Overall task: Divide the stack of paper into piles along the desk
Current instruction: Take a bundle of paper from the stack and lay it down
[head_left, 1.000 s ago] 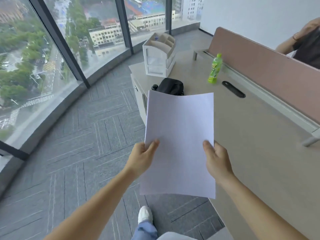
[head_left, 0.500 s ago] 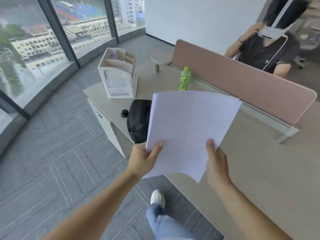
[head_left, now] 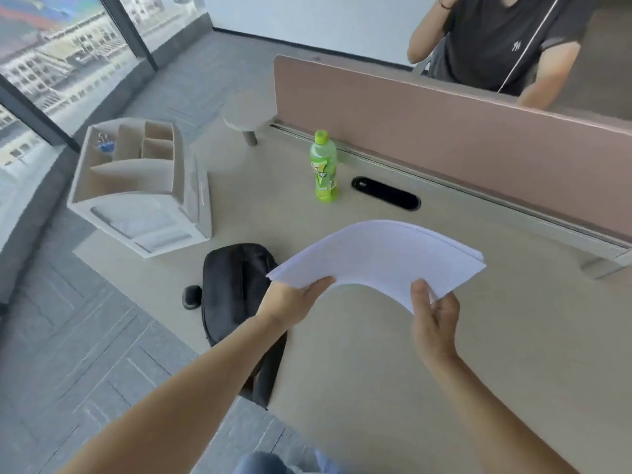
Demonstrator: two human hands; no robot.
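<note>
You are holding the paper (head_left: 383, 258) over the desk (head_left: 376, 371), left hand (head_left: 290, 302) and right hand (head_left: 432, 314) each pinching a near corner; sheets are sagging, light, floppy, likely slippery — grip edges firmly

This is an office, high up in a building. A long beige desk (head_left: 376, 354) fills the centre and right of the frame, with a pinkish partition screen (head_left: 427, 121) along its far edge and a black cable grommet (head_left: 385, 198) set into the top. At the left end stands a white desktop organizer (head_left: 136, 186) with a blue binder clip (head_left: 104, 145) in one compartment. Across the screen, upper right, another person (head_left: 506, 42) sits at the facing desk. Grey carpet tiles (head_left: 85, 354) cover the floor, and floor-to-ceiling windows (head_left: 58, 53) at upper left look down on city rooftops.
</note>
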